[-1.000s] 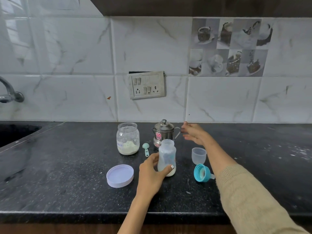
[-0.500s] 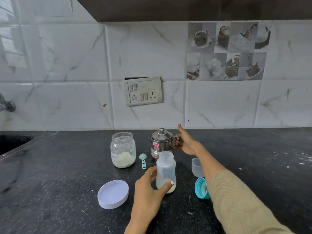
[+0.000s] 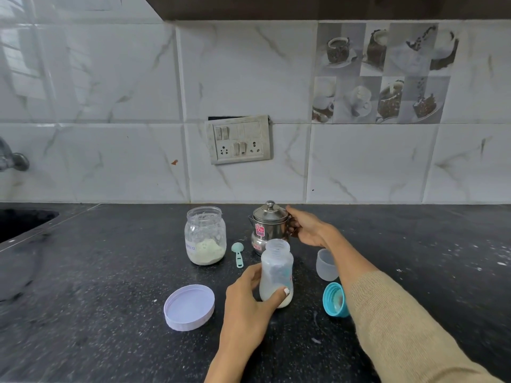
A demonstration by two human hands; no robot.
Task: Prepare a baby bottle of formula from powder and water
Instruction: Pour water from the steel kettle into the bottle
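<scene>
An open clear baby bottle (image 3: 276, 269) stands upright on the black counter with white powder at its bottom. My left hand (image 3: 249, 302) grips its lower part. Behind it stands a small lidded steel pot (image 3: 266, 225). My right hand (image 3: 307, 226) holds the pot's handle on its right side, the fingers curled around it and the index finger stretched up along the lid's edge. To the left is an open glass jar (image 3: 205, 239) holding formula powder, and a mint scoop (image 3: 238, 253) lies between jar and pot.
The jar's lilac lid (image 3: 189, 306) lies upside down at front left. A clear bottle cap (image 3: 326, 264) and the teal nipple ring (image 3: 335, 299) lie to the right, partly behind my right forearm. A sink (image 3: 22, 219) is at the far left. A tiled wall with a switchboard (image 3: 239, 139) rises behind.
My right hand has moved left from beside the pot and closed on its handle. My left hand has kept its hold on the bottle. The camera has come closer.
</scene>
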